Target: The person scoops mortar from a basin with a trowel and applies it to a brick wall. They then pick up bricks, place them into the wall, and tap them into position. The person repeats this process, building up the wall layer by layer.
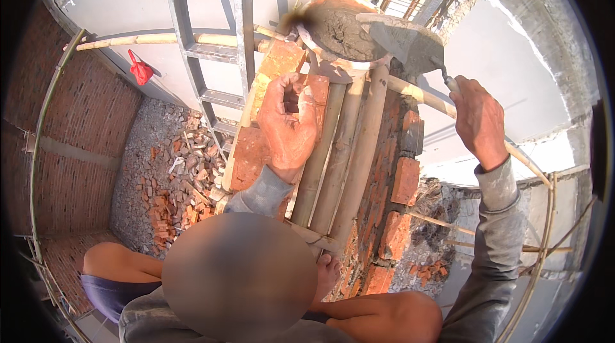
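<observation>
My left hand [288, 122] is closed, its thumb and fingers curled round the left end of a red brick [318, 88]; shadow darkens the gap between them. In my right hand [479, 122] is the handle of a trowel [415, 48]. Its broad blade, smeared with grey mortar, reaches over the right side of a round bucket [378, 63]. Wet grey mortar [346, 34] fills that bucket beyond the bamboo poles. More bricks lie left of my left hand, including an orange one [286, 56] and another by my wrist [250, 157].
Thick bamboo poles [349, 144] run side by side before me, beside a partly built brick wall [392, 235]. A metal ladder [211, 52] leans at the far left. Broken bricks and rubble [182, 183] cover the ground below. A red bag [140, 68] hangs from a bamboo rail.
</observation>
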A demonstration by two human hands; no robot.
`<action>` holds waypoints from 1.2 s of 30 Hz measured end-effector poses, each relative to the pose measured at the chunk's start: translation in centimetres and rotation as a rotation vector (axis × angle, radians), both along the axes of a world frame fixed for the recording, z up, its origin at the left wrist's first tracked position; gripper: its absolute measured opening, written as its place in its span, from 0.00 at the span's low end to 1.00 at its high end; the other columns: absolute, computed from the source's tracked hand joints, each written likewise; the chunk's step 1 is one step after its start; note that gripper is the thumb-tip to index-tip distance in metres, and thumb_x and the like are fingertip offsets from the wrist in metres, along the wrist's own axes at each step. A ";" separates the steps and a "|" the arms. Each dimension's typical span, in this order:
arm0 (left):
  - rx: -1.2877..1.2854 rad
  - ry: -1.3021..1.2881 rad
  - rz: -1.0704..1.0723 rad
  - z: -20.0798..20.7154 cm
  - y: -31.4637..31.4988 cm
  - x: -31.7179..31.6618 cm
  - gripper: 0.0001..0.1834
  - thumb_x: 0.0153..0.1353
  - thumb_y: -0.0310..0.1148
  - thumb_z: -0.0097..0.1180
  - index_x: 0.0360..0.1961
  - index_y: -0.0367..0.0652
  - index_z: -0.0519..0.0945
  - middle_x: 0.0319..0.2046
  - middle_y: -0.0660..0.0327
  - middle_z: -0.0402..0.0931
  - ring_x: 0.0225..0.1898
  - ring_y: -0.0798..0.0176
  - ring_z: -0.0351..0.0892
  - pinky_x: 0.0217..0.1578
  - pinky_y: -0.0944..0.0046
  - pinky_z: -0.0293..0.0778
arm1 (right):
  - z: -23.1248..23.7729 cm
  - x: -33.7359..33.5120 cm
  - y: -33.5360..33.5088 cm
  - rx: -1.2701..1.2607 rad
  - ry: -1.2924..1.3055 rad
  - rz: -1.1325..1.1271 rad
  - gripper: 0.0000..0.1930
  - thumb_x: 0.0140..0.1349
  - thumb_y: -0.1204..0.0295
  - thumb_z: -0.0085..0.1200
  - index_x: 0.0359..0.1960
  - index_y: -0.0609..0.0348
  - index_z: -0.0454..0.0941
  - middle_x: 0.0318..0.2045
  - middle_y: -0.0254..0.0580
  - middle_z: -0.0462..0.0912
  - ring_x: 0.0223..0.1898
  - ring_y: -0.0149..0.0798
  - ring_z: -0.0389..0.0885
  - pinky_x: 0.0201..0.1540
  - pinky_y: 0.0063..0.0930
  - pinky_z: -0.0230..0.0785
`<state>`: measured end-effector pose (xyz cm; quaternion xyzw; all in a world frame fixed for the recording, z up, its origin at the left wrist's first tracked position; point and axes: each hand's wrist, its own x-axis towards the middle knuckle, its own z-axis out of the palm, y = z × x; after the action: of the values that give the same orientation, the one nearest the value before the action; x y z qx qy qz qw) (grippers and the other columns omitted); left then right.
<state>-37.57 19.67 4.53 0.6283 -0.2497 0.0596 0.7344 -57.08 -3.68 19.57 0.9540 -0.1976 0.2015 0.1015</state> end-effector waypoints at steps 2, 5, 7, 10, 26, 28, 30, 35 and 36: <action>0.363 -0.305 0.079 -0.4 -1.7 1.9 0.20 0.66 0.28 0.65 0.58 0.38 0.79 0.46 0.54 0.81 0.49 0.55 0.83 0.52 0.55 0.79 | 1.7 5.4 -3.0 -0.133 0.172 -0.019 0.07 0.63 0.76 0.59 0.42 0.60 0.85 0.37 0.54 0.87 0.38 0.61 0.87 0.41 0.51 0.79; 0.903 -0.559 -0.185 -3.5 -3.0 1.1 0.31 0.60 0.34 0.68 0.65 0.40 0.76 0.60 0.45 0.75 0.68 0.41 0.72 0.68 0.40 0.68 | 2.0 12.3 -5.6 -0.150 0.347 0.044 0.10 0.62 0.67 0.63 0.32 0.62 0.82 0.34 0.53 0.86 0.39 0.61 0.86 0.43 0.50 0.78; 0.979 -0.630 -0.213 -5.8 -2.9 0.5 0.36 0.60 0.37 0.69 0.68 0.38 0.73 0.67 0.44 0.67 0.75 0.39 0.59 0.75 0.35 0.56 | 1.1 15.9 -6.3 -0.109 0.433 0.037 0.09 0.58 0.68 0.63 0.34 0.61 0.85 0.35 0.52 0.87 0.41 0.59 0.88 0.44 0.51 0.81; 1.083 -0.673 -0.279 -7.8 -3.0 0.4 0.43 0.59 0.38 0.69 0.74 0.36 0.67 0.74 0.42 0.58 0.81 0.37 0.48 0.80 0.34 0.45 | -1.2 19.5 -7.2 -0.067 0.501 0.048 0.10 0.55 0.70 0.61 0.37 0.59 0.88 0.35 0.51 0.89 0.41 0.57 0.90 0.42 0.51 0.84; 1.076 -0.578 -0.358 -6.5 -3.0 0.6 0.45 0.57 0.37 0.70 0.75 0.36 0.67 0.74 0.40 0.59 0.81 0.36 0.50 0.80 0.33 0.45 | -6.3 15.9 -18.1 1.133 0.430 0.179 0.29 0.71 0.47 0.62 0.26 0.65 0.86 0.17 0.44 0.81 0.14 0.33 0.77 0.17 0.31 0.68; 1.085 -0.587 -0.354 -6.3 -3.1 0.7 0.45 0.56 0.37 0.70 0.74 0.37 0.67 0.74 0.40 0.59 0.80 0.36 0.50 0.80 0.33 0.45 | -7.4 15.0 -17.5 1.190 0.318 0.187 0.29 0.71 0.47 0.62 0.26 0.64 0.86 0.16 0.42 0.80 0.14 0.32 0.76 0.16 0.29 0.67; 1.131 -0.590 -0.371 -6.3 -3.0 0.7 0.46 0.55 0.38 0.71 0.74 0.37 0.68 0.74 0.40 0.59 0.80 0.37 0.51 0.80 0.34 0.45 | -8.0 13.6 -16.8 1.164 0.222 0.093 0.28 0.71 0.48 0.63 0.26 0.64 0.86 0.16 0.40 0.80 0.14 0.31 0.74 0.17 0.28 0.66; 1.031 -0.637 -0.284 -7.7 -3.1 0.6 0.46 0.55 0.38 0.72 0.75 0.39 0.67 0.72 0.44 0.60 0.80 0.40 0.53 0.80 0.36 0.46 | -8.3 4.7 -14.9 1.282 0.043 0.167 0.25 0.78 0.59 0.58 0.22 0.60 0.82 0.16 0.32 0.78 0.15 0.24 0.68 0.20 0.23 0.60; 1.023 -0.654 -0.275 -8.1 -3.2 0.6 0.47 0.55 0.38 0.73 0.75 0.39 0.67 0.72 0.45 0.59 0.80 0.41 0.53 0.81 0.36 0.45 | -8.1 1.6 -14.3 1.250 0.022 0.173 0.23 0.77 0.57 0.59 0.27 0.61 0.85 0.18 0.31 0.78 0.16 0.24 0.70 0.21 0.21 0.61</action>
<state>-36.95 16.43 -3.54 0.8119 -0.5373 0.0267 0.2268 -55.49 -17.98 11.44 0.8476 -0.1991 0.0456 -0.4898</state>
